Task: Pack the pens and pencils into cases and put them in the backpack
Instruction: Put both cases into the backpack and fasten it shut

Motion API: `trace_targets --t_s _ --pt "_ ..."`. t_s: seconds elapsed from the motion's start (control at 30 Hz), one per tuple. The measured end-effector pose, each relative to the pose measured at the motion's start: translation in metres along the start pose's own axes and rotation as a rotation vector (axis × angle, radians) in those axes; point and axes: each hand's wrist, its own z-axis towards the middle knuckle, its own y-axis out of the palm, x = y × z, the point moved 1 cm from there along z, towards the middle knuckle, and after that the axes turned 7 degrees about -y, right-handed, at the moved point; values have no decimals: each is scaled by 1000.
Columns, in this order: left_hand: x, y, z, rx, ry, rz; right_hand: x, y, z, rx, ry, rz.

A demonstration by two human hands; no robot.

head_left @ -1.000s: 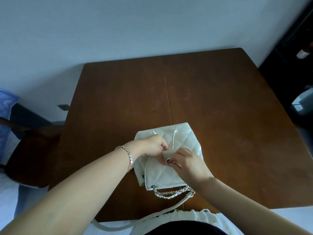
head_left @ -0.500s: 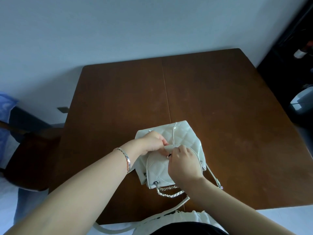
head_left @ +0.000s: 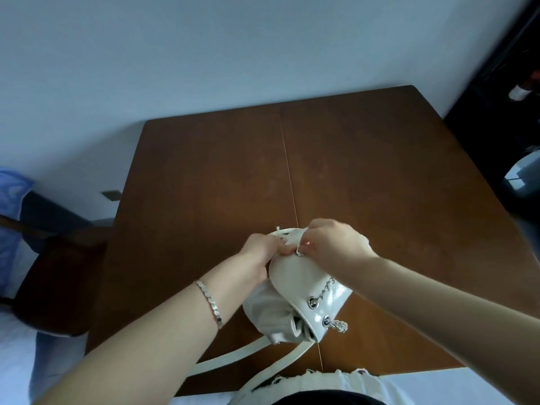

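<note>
Closest to the camera, two white straps (head_left: pixel 233 356) are seen trailing off the near edge of the brown wooden counter (head_left: pixel 204 185) toward the person's lap. Just past them, a small white backpack (head_left: pixel 295 290) is held over the counter's near middle, tipped so its gathered opening faces the camera, and a silver chain (head_left: pixel 325 289) is threaded through eyelets in its glossy flap. A silver bracelet (head_left: pixel 209 301) is worn on the left wrist. The left hand (head_left: pixel 258 255) is clamped on the bag's left side up near the far end, grip closed tight on the white material. The right hand (head_left: pixel 330 244) is pinched shut on that same far end, pretty much touching the left one. No pens, pencils or cases can be made out, tbh. Further off, a dark chair (head_left: pixel 55 276) is parked beside the counter's left edge.
</note>
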Motion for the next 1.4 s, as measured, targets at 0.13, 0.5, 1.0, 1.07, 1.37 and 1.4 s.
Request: trace_targets --t_s 0.13,0.5,1.0,1.07,1.37,1.4 --pt "-15 3 6 37 -44 -50 -11 27 0 -27 43 -69" --pt "-6 1 -15 65 184 230 1 3 -7 62 111 200" --pt "49 57 -36 79 710 725 59 -27 -13 253 269 288" --pt "60 70 -40 70 787 762 75 -38 -15 332 258 252" --pt "56 85 -37 154 867 906 167 -29 -31 452 482 230" --pt "54 84 -33 142 818 940 175 -20 -32 420 493 249"
